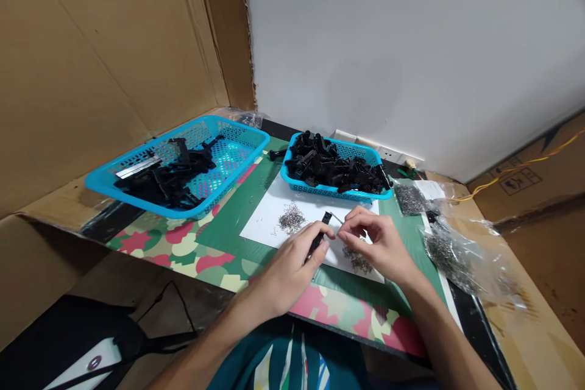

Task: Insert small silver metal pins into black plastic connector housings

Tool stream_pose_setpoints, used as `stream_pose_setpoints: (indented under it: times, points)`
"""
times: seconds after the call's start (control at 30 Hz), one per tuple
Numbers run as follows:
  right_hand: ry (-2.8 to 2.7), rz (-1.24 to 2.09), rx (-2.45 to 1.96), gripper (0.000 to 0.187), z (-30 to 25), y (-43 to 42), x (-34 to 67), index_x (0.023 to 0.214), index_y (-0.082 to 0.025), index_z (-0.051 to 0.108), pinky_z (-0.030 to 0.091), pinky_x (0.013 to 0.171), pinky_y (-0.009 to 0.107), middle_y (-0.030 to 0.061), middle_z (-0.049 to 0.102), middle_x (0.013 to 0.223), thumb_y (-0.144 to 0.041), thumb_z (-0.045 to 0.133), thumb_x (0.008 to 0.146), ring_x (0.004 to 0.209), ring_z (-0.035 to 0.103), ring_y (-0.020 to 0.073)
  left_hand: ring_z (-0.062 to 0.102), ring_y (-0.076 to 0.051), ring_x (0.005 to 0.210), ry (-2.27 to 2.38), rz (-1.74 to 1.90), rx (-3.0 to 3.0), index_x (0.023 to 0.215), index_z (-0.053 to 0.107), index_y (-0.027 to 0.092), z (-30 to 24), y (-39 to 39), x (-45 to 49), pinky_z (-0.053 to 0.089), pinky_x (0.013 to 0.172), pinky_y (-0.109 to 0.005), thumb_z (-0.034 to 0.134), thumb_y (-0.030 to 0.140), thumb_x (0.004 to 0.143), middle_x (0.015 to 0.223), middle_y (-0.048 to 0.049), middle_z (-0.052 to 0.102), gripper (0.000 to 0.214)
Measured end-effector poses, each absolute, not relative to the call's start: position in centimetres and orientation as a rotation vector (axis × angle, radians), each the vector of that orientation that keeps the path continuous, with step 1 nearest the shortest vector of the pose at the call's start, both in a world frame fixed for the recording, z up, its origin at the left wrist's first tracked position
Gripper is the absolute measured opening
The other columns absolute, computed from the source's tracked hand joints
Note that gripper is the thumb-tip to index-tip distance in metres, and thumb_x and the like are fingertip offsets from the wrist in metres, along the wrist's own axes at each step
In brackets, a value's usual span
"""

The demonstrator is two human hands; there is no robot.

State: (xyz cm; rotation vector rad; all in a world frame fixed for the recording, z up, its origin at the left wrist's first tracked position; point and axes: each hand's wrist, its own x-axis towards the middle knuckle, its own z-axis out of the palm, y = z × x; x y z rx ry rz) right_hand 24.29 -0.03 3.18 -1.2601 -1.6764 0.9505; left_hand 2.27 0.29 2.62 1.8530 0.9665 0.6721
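Note:
My left hand (299,265) is closed around a slim black plastic part (319,239), whose upper end sticks out past the fingers. Close beside it, my right hand (372,241) pinches a thin metal pin (337,218) that points at the top of the black part. Whether the pin touches the part I cannot tell. Both hands are over a white sheet (258,223). On the sheet lies a pile of small metal pieces (291,218), left of the hands. A second pile of metal pieces (358,260) is partly hidden under my right hand.
Behind the hands stands a blue basket (320,189) heaped with black parts. A larger blue basket (247,132) at the left holds more black parts. Plastic bags of metal pieces (450,256) lie at the right. A grey wall (402,42) and cardboard (114,42) enclose the table.

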Motion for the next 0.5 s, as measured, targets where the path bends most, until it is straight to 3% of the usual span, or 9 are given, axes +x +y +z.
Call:
stream_pose_setpoints:
  times: [0.1, 0.17, 0.33, 0.5]
  points:
    - [-1.618, 0.849, -1.301, 0.026, 3.2, 0.0, 24.9, 0.082, -0.022, 0.077, 0.046, 0.064, 0.033, 0.0057, 0.066, 0.083, -0.046, 0.077, 0.091, 0.073, 0.056, 0.0193, 0.063, -0.029, 0.131, 0.929, 0.651, 1.835, 0.159, 0.036, 0.035, 1.7, -0.3, 1.7, 0.051, 0.103, -0.039, 0.044, 0.040, 0.111, 0.144, -0.0095, 0.065, 0.049]
    - [-1.634, 0.805, -1.323, 0.027, 3.3, 0.1, 25.3, 0.079, -0.022, 0.076, 0.045, 0.065, 0.034, 0.0058, 0.067, 0.081, -0.046, 0.076, 0.091, 0.074, 0.057, 0.0205, 0.062, -0.030, 0.135, 0.936, 0.668, 1.820, 0.166, 0.021, 0.036, 1.1, -0.4, 1.4, 0.052, 0.105, -0.041, 0.046, 0.040, 0.111, 0.149, -0.0122, 0.062, 0.061]
    - [-1.713, 0.804, -1.389, 0.023, 3.7, 0.0, 25.4, 0.075, -0.022, 0.072, 0.044, 0.066, 0.033, 0.0041, 0.067, 0.080, -0.037, 0.073, 0.093, 0.075, 0.058, 0.0195, 0.062, -0.029, 0.133, 0.932, 0.666, 1.927, 0.154, 0.051, 0.034, 0.7, 0.0, 1.6, 0.050, 0.109, -0.041, 0.050, 0.043, 0.110, 0.140, -0.0083, 0.067, 0.045]
    - [-1.798, 0.834, -1.487, 0.020, 3.5, 0.1, 25.0, 0.073, -0.020, 0.070, 0.043, 0.065, 0.031, 0.0034, 0.067, 0.082, -0.028, 0.070, 0.092, 0.071, 0.058, 0.0170, 0.065, -0.029, 0.118, 0.973, 0.640, 2.090, 0.141, 0.064, 0.031, 0.6, 0.4, 2.0, 0.052, 0.100, -0.042, 0.052, 0.039, 0.109, 0.122, -0.0069, 0.073, 0.035]
